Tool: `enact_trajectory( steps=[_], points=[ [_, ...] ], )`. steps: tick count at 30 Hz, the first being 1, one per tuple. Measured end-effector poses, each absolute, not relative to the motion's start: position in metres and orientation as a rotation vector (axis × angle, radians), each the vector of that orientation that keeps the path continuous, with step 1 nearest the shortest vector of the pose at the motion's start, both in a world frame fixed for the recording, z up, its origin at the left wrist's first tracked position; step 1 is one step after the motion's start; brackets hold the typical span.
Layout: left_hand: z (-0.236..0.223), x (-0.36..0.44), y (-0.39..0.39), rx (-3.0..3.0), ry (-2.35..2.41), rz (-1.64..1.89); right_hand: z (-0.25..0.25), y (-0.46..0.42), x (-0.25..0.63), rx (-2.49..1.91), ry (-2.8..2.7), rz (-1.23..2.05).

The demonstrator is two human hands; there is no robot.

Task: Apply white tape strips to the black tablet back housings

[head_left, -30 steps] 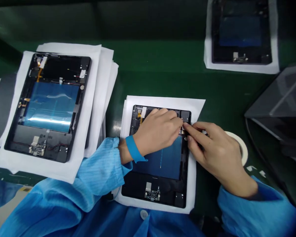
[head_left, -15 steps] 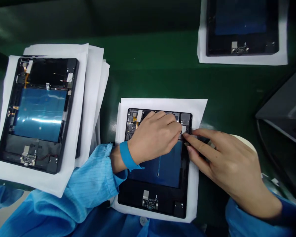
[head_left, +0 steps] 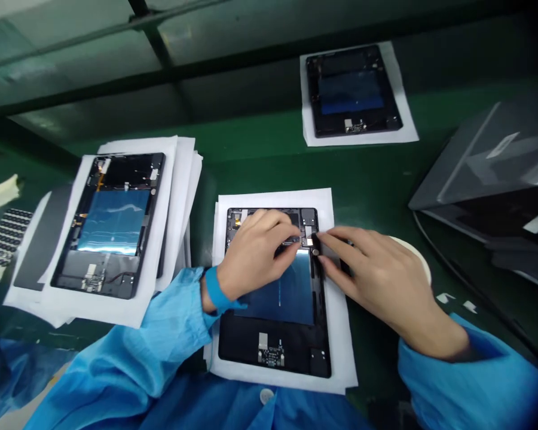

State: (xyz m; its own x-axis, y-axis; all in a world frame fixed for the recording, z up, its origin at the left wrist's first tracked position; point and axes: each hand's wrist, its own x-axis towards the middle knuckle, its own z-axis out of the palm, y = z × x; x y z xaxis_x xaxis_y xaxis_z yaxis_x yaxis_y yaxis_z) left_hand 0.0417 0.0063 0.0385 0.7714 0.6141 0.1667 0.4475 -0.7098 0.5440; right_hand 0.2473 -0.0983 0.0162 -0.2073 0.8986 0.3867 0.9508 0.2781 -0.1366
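Observation:
An opened black tablet (head_left: 273, 352) lies on white sheets (head_left: 341, 358) in front of me, its inside facing up. A blue-filmed panel (head_left: 291, 292) fills its middle, and a small circuit board (head_left: 271, 353) sits near its lower edge. Over the upper part of the tablet is my left hand (head_left: 262, 254), fingers bent, thumb and index tips slightly apart beside small white patches (head_left: 309, 241). My right hand (head_left: 376, 275) reaches in from the right with fingers stretched, fingertips at the tablet's right edge around a small round part (head_left: 315, 252). My left hand hides part of the upper components.
Another opened tablet (head_left: 103, 280) rests on a paper-layered stack at left. A third tablet (head_left: 352, 95) lies on paper at the back. A grey box-like object (head_left: 466, 161) with a cable stands at right. A pale round object (head_left: 415, 251) is partly behind my right hand.
The view has shifted, showing more of the bench's back and left. My left thumb and index have parted from their closed position. My right fingertips remain near the tablet's upper right edge.

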Motion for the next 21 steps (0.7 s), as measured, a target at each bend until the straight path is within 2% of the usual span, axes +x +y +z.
enact_trajectory(
  steps=[3,6,9,12,15,18,21],
  points=[
    [0.058,-0.005,-0.013,2.366,0.945,0.574,0.022,-0.107,0.249,-1.704,-2.112,-0.264],
    [0.062,-0.050,-0.028,2.258,1.200,0.460,0.021,-0.109,0.249,-1.677,-2.159,-0.234],
    [0.052,-0.068,-0.035,2.259,1.251,0.396,0.016,-0.107,0.251,-1.647,-2.202,-0.166],
    [0.044,-0.056,-0.034,2.380,1.232,0.485,0.012,-0.106,0.253,-1.629,-2.161,-0.184],
    [0.044,-0.031,-0.028,2.604,1.009,0.561,0.012,-0.106,0.253,-1.594,-2.135,-0.164],
    [0.039,-0.008,-0.020,2.726,0.738,0.426,0.017,-0.105,0.252,-1.595,-2.147,-0.210],
    [0.027,0.007,-0.014,2.792,0.666,0.322,0.026,-0.088,0.259,-1.647,-2.176,-0.446]
  ],
)
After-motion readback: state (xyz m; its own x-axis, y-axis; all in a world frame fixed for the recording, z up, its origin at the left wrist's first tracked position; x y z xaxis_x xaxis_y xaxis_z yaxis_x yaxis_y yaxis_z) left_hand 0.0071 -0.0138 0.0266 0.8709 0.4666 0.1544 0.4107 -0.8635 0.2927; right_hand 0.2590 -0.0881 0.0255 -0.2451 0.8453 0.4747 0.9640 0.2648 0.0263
